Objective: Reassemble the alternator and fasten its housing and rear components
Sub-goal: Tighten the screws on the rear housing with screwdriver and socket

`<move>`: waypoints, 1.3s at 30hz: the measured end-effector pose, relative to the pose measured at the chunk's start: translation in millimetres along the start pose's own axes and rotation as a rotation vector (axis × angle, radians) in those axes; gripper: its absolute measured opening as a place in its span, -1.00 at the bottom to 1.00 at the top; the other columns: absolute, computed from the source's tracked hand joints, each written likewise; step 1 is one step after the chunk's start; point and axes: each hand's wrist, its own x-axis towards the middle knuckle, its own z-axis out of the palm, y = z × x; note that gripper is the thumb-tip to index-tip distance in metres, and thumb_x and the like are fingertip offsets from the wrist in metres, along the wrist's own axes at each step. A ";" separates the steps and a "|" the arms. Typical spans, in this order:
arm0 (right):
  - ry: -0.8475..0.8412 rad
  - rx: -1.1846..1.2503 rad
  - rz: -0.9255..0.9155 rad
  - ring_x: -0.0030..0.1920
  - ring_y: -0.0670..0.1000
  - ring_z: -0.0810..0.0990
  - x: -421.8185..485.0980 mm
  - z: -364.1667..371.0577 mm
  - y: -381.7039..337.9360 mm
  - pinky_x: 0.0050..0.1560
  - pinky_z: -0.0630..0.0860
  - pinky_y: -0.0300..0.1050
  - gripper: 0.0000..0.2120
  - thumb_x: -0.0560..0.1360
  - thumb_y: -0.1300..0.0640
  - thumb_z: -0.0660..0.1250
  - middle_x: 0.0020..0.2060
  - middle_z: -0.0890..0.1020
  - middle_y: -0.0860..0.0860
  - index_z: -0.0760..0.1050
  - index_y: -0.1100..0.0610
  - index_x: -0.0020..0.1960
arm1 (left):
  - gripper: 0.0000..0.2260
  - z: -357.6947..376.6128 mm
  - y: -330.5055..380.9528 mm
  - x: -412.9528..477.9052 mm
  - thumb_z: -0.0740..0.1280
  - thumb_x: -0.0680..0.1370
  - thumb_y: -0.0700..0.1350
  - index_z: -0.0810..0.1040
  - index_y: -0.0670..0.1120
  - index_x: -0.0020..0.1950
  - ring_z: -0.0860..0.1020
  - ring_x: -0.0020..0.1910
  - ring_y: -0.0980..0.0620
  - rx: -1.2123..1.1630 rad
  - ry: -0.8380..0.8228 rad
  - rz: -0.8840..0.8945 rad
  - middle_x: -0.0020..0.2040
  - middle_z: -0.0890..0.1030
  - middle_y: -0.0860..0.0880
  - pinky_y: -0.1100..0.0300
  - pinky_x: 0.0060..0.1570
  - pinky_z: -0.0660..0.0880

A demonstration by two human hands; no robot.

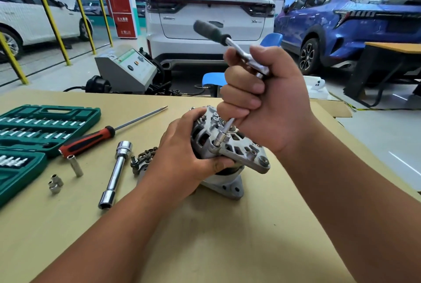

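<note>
The silver alternator (239, 148) stands tilted on the cardboard-covered table (227, 237), its finned rear housing facing up. My left hand (182, 157) grips its left side and lower rim. My right hand (262, 98) holds a ratchet wrench (218, 33) by the extension bar below its head, the black handle sticking up and to the left. The socket (222, 138) on the end of the extension sits on a bolt at the housing's front edge.
A green socket set case (34, 132) lies open at the left. Near it are a red-and-black screwdriver (91, 139), a long tube spanner (114, 173), loose sockets (55, 183) and a rusty rectifier part (143, 159). Cars are parked behind the table.
</note>
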 end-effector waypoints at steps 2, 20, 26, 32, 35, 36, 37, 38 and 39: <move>-0.144 0.009 0.034 -0.51 -0.07 0.09 -0.2 -7.6 -1.1 -0.38 0.05 -0.14 -0.74 0.49 0.04 0.23 -0.49 0.15 -0.08 0.46 0.15 0.11 | -0.05 0.6 -1.4 -0.1 0.64 0.19 0.35 0.33 0.37 0.52 0.42 0.44 0.13 -0.009 -0.002 0.005 0.41 0.46 0.18 -0.07 0.47 0.43; 0.463 -0.010 -0.315 -0.53 -0.06 0.10 -7.0 33.3 20.8 -0.51 0.17 -0.18 -0.70 0.65 0.12 0.25 -0.50 0.21 -0.08 0.27 0.00 -0.23 | -0.05 -0.9 -0.3 3.6 0.65 0.15 0.30 0.40 0.28 0.51 0.51 0.43 0.02 -0.121 -0.045 0.002 0.42 0.53 0.09 -0.12 0.44 0.48; 0.287 -0.055 -0.181 -0.52 -0.07 0.08 -5.7 20.9 10.5 -0.48 0.12 -0.18 -0.77 0.66 0.06 0.22 -0.48 0.16 -0.08 0.31 0.02 -0.17 | -0.12 -0.8 -1.4 2.6 0.67 0.16 0.27 0.40 0.39 0.44 0.50 0.42 0.09 -0.126 -0.034 0.022 0.39 0.53 0.13 -0.10 0.45 0.47; -0.249 -0.069 0.016 -0.52 -0.06 0.03 -8.6 2.1 0.4 -0.41 0.00 -0.13 -0.81 0.46 0.09 0.26 -0.51 0.12 -0.08 0.43 0.17 0.01 | -0.04 -0.8 -3.8 1.4 0.60 0.12 0.37 0.37 0.36 0.49 0.46 0.43 0.13 -0.100 -0.032 0.010 0.41 0.48 0.17 -0.06 0.47 0.45; -0.370 -0.050 0.080 -0.51 -0.07 0.01 -6.9 0.5 -1.1 -0.41 -0.03 -0.12 -0.77 0.44 0.11 0.34 -0.49 0.14 -0.07 0.49 0.22 0.03 | -0.05 -1.3 -4.6 1.2 0.59 0.11 0.38 0.36 0.38 0.48 0.46 0.41 0.18 -0.091 -0.034 0.011 0.40 0.47 0.20 -0.03 0.46 0.46; -0.375 -0.040 0.089 -0.51 -0.07 -0.01 -6.1 0.0 -2.7 -0.41 -0.05 -0.12 -0.78 0.44 0.12 0.34 -0.50 0.14 -0.07 0.48 0.22 0.02 | -0.05 -1.3 -4.5 1.2 0.59 0.12 0.38 0.36 0.38 0.48 0.46 0.41 0.17 -0.089 -0.034 0.011 0.40 0.47 0.19 -0.04 0.46 0.46; -0.367 -0.031 0.086 -0.51 -0.07 -0.02 -5.3 -0.9 -4.4 -0.41 -0.06 -0.12 -0.79 0.44 0.11 0.32 -0.50 0.13 -0.07 0.45 0.21 0.00 | -0.05 -1.3 -4.4 1.3 0.59 0.11 0.38 0.36 0.39 0.48 0.46 0.42 0.15 -0.090 -0.031 0.009 0.40 0.47 0.19 -0.05 0.46 0.46; -0.351 -0.027 0.076 -0.51 -0.07 -0.03 -4.7 -1.4 -5.3 -0.41 -0.08 -0.13 -0.81 0.44 0.11 0.29 -0.50 0.12 -0.08 0.41 0.19 -0.02 | -0.06 -1.2 -4.3 1.5 0.59 0.11 0.38 0.36 0.40 0.47 0.46 0.42 0.15 -0.091 -0.027 0.008 0.39 0.47 0.19 -0.06 0.46 0.46; -0.330 -0.032 0.059 -0.52 -0.06 -0.04 -4.3 -1.7 -5.1 -0.41 -0.09 -0.14 -0.83 0.45 0.09 0.25 -0.50 0.11 -0.08 0.37 0.16 -0.03 | -0.06 -0.8 -4.0 1.9 0.59 0.11 0.39 0.36 0.42 0.46 0.46 0.41 0.15 -0.093 -0.022 0.008 0.39 0.47 0.19 -0.06 0.46 0.46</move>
